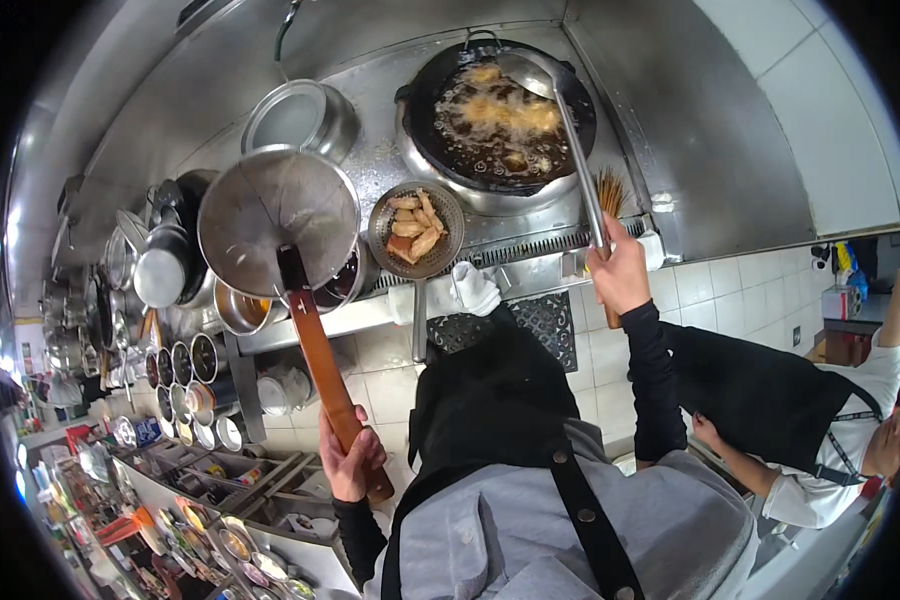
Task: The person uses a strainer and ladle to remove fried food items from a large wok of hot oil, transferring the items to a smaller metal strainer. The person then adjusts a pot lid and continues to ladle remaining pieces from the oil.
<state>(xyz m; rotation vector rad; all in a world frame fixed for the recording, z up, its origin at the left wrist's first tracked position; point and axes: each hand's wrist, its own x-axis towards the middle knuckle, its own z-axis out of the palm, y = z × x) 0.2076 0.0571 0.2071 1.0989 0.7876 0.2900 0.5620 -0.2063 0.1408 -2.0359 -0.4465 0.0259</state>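
Holding a long metal ladle (570,120) in my right hand (618,272), I have its bowl resting at the far rim of the black wok (497,112), where battered pieces bubble in dark oil. My right grip is pressed tight around the handle's lower end, just above the front edge of the stove (530,245). My left hand (350,462) is wrapped shut around the wooden handle (326,372) of a big round strainer (276,205), which I hold up over the pots to the left of the wok, its pan tilted toward me.

Just in front of the wok a small perforated basket (416,228) holds a few fried pieces, and a white cloth (473,290) lies on the stove edge beside it. A steel pot (300,117) sits behind the strainer. Round seasoning tubs (192,362) line the counter (150,480) to my left. Another person in a white shirt and black apron (770,395) bends low at my right side.

The risk I judge here is hot oil: a jolt of the ladle could splash it over the rim toward my arm or that person nearby. The strainer is heavy at the end of a long handle, and a slack grip could let it dip into the pots below.
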